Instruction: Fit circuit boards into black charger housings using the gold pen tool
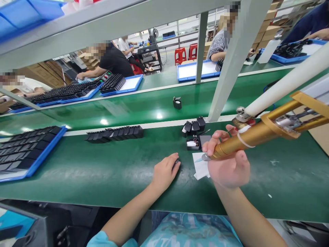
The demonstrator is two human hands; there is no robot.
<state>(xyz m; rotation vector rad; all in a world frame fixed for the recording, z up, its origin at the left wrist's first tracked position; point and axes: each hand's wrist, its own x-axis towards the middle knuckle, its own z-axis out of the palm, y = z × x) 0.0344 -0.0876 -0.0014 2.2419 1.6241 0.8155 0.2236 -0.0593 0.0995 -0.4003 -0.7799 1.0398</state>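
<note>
My left hand (163, 172) rests on the green bench with its fingers closed. A bit of something dark (176, 162) shows between thumb and fingers; the rest of it is hidden. My right hand (226, 164) is around the front of a gold tubular tool (236, 142), palm turned up and slightly blurred. The tool ends in a metal collar with a pale blue pointed tip, which hangs over white paper (201, 168). Just behind that paper sits an open black box (192, 144) with something white inside. More small black boxes (194, 126) are grouped behind it.
A row of black boxes (115, 133) stands along the bench's back edge. At left lies a blue tray (46, 154) full of black boxes. A single box (177, 103) is on the green belt beyond. A slanted white post (228, 65) rises behind my right hand. Other people sit across.
</note>
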